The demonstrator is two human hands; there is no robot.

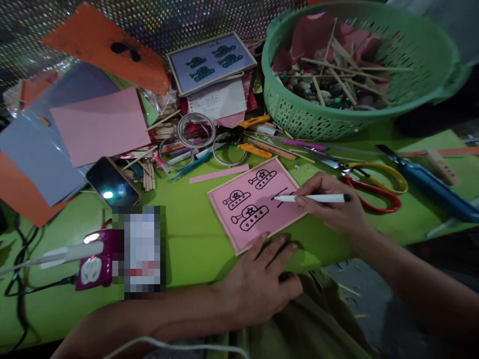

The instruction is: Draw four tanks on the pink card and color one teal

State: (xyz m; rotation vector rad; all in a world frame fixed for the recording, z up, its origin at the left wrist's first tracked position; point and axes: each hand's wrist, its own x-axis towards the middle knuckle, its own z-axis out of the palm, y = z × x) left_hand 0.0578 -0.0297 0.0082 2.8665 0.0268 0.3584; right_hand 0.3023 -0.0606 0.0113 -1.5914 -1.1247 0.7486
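A pink card (239,238) edged with thin wooden sticks lies tilted on the green table (187,254). Three tanks with stars are drawn on it in black, and a few short black lines show at its right side. My right hand (329,204) is closed on a white marker (322,198) with a dark end, its tip at those lines. Fingers somewhat spread, my left hand (262,284) rests at the card's lower edge and holds nothing.
Scissors (374,187) and a blue cutter (434,187) lie to the right. Behind are a green basket (310,117) of sticks, tape rolls (195,130) and a framed tank drawing (211,62). At left are a phone (112,184), coloured papers (101,124) and a purple power adapter (95,259).
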